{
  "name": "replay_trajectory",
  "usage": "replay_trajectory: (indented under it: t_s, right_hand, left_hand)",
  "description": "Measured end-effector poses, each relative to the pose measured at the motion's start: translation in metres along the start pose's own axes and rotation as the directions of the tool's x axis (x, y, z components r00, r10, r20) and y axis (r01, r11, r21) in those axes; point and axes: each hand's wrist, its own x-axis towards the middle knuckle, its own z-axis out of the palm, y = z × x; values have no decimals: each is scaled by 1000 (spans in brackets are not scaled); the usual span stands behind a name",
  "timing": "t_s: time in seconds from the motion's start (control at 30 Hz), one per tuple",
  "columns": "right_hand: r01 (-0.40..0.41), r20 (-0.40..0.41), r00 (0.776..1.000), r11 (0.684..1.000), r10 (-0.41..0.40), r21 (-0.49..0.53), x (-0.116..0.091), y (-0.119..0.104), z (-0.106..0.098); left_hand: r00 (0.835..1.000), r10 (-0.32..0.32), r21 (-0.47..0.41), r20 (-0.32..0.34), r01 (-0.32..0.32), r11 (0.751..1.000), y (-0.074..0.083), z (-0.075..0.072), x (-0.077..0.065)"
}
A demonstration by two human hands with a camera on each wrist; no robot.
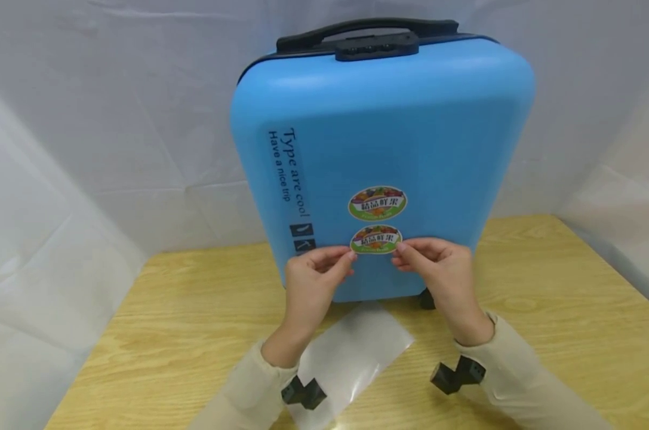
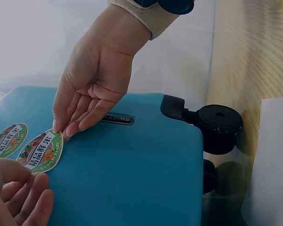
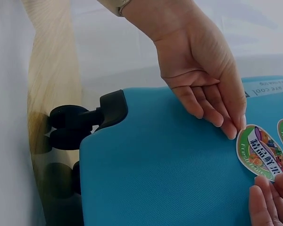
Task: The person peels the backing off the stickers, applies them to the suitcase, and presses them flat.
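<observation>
An upright blue suitcase [image 1: 421, 137] faces me, with two oval fruit stickers on its front, one above the other. My left hand [image 1: 310, 292] pinches the left edge of the lower sticker [image 1: 376, 240] between thumb and forefinger. At the opposite edge, my right hand [image 1: 448, 280] pinches the same sticker. In the right wrist view, the lower sticker [image 3: 261, 151] lies against or close over the shell, the left thumb at its rim. The upper sticker [image 1: 378, 203] sits flat just above, untouched by either hand.
A glossy pale sheet [image 1: 356, 352] lies on the wooden table [image 1: 195, 310] under my forearms. The suitcase has a black top handle [image 1: 367, 25], a combination lock [image 1: 377, 46] and black wheels [image 2: 220, 125]. White cloth [image 1: 141, 119] hangs behind and at both sides.
</observation>
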Motion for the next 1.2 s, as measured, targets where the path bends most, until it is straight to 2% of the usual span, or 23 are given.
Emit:
replay_trajectory:
  t_s: [0.37, 0.83, 1.2]
  right_hand:
    - [-2, 7, 1000, 999, 1, 45, -1, -1, -1]
    - [-1, -1, 1000, 1000, 1, 25, -1, -1, -1]
    - [5, 3, 1000, 1000, -5, 25, -1, 0, 0]
  left_hand:
    - [1000, 29, -17, -13, -29, 999, 0, 1, 1]
    - [999, 45, -10, -7, -45, 999, 0, -1, 1]
    - [998, 54, -44, -23, -55, 998, 2, -2, 1]
